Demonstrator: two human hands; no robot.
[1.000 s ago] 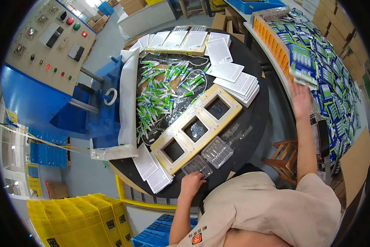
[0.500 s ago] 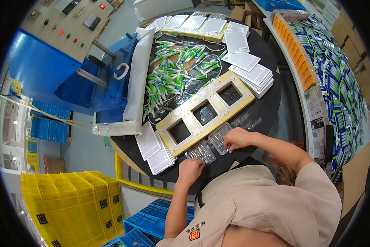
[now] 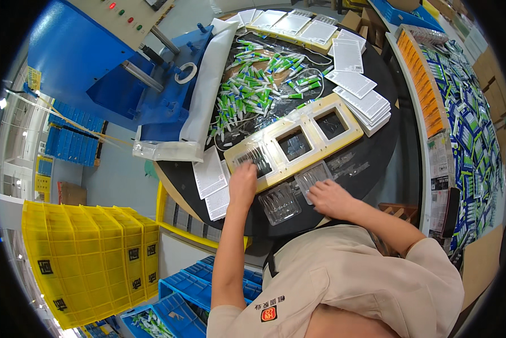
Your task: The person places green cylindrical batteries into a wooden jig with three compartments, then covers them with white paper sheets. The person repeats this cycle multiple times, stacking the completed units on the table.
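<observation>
On the round black tabletop (image 3: 371,174), one of three square windows in your yellow-edged white rectangular frame (image 3: 330,147) has a clear plastic ribbed tray (image 3: 260,160); the middle and right ones show only dark backing, so I'd call it one of three. Your left hand (image 3: 244,183) is at that tray, fingers bent, your right hand (image 3: 329,197) is curled at a second clear tray (image 3: 314,176) outside the frame, can't tell if either grips. Third clear tray (image 3: 279,204) lies just beside, green-and-white tubes (image 3: 244,96) sit loose behind, none visible in trays.
</observation>
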